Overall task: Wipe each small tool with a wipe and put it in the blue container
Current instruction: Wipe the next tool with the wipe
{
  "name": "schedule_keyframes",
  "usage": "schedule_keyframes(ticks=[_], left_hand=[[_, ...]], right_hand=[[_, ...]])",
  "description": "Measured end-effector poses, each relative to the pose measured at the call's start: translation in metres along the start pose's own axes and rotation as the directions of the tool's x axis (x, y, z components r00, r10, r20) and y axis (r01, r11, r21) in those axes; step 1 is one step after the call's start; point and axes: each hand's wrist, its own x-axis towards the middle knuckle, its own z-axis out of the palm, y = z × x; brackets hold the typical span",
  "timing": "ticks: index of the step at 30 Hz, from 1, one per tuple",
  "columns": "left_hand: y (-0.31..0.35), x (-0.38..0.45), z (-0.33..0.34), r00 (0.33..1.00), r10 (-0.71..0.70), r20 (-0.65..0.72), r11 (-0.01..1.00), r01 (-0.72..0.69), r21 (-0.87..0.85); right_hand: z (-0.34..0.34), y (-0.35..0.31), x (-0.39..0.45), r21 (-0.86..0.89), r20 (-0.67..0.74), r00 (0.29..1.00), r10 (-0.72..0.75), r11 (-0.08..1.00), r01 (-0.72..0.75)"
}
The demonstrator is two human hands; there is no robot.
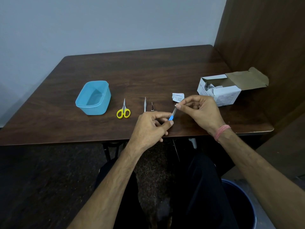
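My left hand (152, 125) pinches the blue handle of a small tool (172, 115) whose metal blade points up and away. My right hand (199, 109) pinches the blade's tip, with a small white wipe (176, 105) barely showing between its fingertips. The blue container (94, 98) stands empty on the left of the table. Between it and my hands lie yellow-handled scissors (123, 110), slim metal tweezers (145, 104) and a small dark pointed tool (152, 107).
A torn white wipe packet (177, 97) lies just beyond my right hand. An open white box of wipes (221, 91) sits at the right, beside a wooden partition (264, 38). A dark blue bin (239, 204) stands on the floor at lower right.
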Motion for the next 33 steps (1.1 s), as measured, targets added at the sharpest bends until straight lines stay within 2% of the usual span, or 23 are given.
schedule_keyframes(ticks=[11, 17, 23, 29, 33], left_hand=[[-0.001, 0.001, 0.0, 1.0, 0.008, 0.009, 1.0, -0.009, 0.026], [-0.001, 0.001, -0.001, 1.0, 0.01, 0.012, 1.0, -0.01, 0.029], [0.0, -0.001, -0.002, 1.0, 0.013, 0.02, 1.0, -0.014, 0.028], [0.003, -0.001, 0.0, 1.0, -0.009, -0.005, 1.0, 0.009, 0.002], [0.004, -0.001, 0.001, 1.0, -0.009, -0.009, 1.0, 0.009, 0.022]], right_hand=[[-0.002, 0.006, 0.002, -0.016, -0.075, 0.996, 0.046, 0.999, -0.048], [0.0, -0.005, -0.005, -0.094, 0.002, 1.0, 0.008, 0.996, -0.007], [0.0, -0.01, -0.008, -0.148, 0.01, 1.0, 0.009, 0.989, -0.007], [0.001, -0.005, -0.005, -0.13, -0.11, 0.993, 0.033, 0.99, -0.047], [0.002, -0.004, -0.007, -0.19, -0.011, 0.999, -0.039, 0.981, 0.036]])
